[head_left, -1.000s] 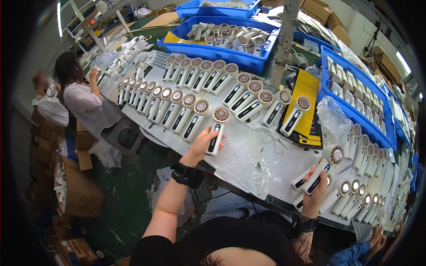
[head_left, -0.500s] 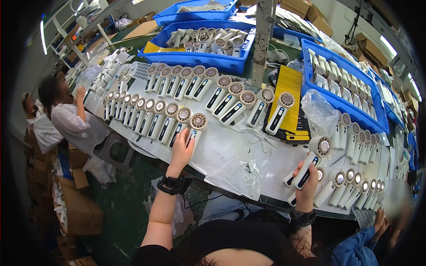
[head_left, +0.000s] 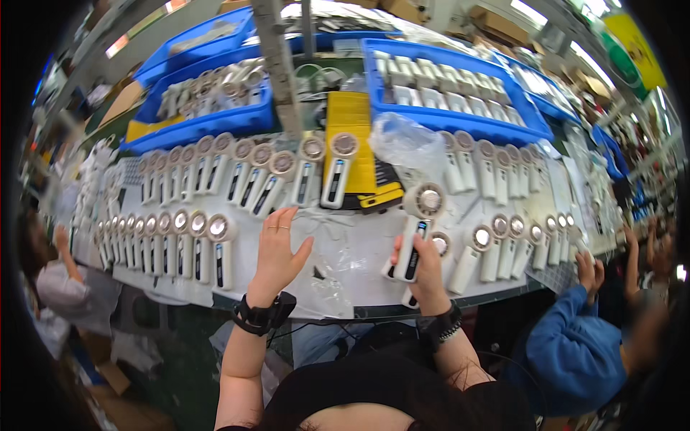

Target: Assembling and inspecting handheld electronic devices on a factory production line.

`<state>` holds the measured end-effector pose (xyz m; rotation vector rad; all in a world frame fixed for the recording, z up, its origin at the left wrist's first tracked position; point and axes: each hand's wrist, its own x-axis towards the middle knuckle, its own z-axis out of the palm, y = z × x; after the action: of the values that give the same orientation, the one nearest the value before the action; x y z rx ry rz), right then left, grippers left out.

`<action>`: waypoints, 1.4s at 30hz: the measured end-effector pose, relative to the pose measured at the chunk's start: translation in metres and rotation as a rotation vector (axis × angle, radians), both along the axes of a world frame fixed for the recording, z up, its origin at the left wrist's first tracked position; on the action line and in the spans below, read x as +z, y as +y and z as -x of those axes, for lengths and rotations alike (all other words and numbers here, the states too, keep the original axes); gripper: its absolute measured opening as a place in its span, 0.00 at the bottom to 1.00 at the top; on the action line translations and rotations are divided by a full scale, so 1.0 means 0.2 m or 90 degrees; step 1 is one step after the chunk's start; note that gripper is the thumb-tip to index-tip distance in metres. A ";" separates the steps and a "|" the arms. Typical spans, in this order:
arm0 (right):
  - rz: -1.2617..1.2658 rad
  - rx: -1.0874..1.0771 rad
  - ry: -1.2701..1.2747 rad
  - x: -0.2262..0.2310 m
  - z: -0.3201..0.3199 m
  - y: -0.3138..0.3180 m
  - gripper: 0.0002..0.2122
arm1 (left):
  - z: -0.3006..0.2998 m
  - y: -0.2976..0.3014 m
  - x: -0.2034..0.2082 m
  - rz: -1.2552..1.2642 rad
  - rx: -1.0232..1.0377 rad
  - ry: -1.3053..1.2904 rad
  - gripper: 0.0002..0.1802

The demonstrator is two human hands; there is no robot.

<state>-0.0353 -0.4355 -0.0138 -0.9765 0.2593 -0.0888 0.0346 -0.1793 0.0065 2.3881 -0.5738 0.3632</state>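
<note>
My right hand (head_left: 430,271) grips a white handheld fan (head_left: 411,251) by its handle, with the round head pointing away from me and its dark panel facing up. Beneath and beside it lies another fan (head_left: 439,244), partly hidden by my hand. My left hand (head_left: 280,253) hovers over the white tabletop (head_left: 248,237) with fingers apart and nothing in them; the closest fan to its left (head_left: 223,262) ends a near row of similar fans. Beyond my hands, a single fan (head_left: 336,179) rests on an opened yellow-and-black box (head_left: 348,108).
Two blue bins stand at the back, the left bin (head_left: 208,129) and the right bin (head_left: 460,118), both holding white fan parts. A metal post (head_left: 279,72) rises between them. A crumpled plastic bag (head_left: 410,144) lies mid-table. Fan rows (head_left: 496,248) stretch right toward a person in blue (head_left: 575,345).
My left hand has let go of the fan at the end of the near left row and moved away with fingers spread. My right hand still holds its fan. The view has turned right.
</note>
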 end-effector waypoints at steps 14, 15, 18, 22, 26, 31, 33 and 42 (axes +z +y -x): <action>-0.036 0.011 -0.055 0.01 0.03 -0.12 0.11 | 0.00 -0.02 -0.04 -0.055 -0.036 0.053 0.30; -0.029 0.013 -0.054 0.00 0.03 -0.13 0.12 | -0.01 -0.01 -0.04 -0.061 -0.025 0.049 0.30; -0.033 -0.005 -0.077 0.05 0.04 -0.13 0.13 | 0.00 -0.03 -0.03 -0.031 -0.041 0.053 0.29; -0.031 -0.018 -0.098 0.05 0.03 -0.17 0.14 | -0.02 -0.06 0.01 -0.018 -0.048 0.076 0.28; -0.031 -0.043 -0.110 0.07 0.03 -0.18 0.15 | -0.09 -0.14 0.02 -0.024 -0.065 0.096 0.28; -0.067 -0.035 -0.160 0.10 0.03 -0.27 0.11 | -0.16 -0.22 0.02 -0.027 -0.098 0.083 0.27; -0.043 -0.074 -0.161 0.11 0.05 -0.33 0.13 | -0.14 -0.24 0.02 -0.020 -0.113 0.089 0.27; -0.128 -0.350 -0.229 0.24 0.18 -0.77 0.26 | 0.09 -0.06 -0.03 0.053 -0.069 0.046 0.26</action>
<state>-0.0708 -0.5901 0.0334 -0.6534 0.1941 -0.7207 0.0176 -0.1910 0.0007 2.2703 -0.6383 0.2473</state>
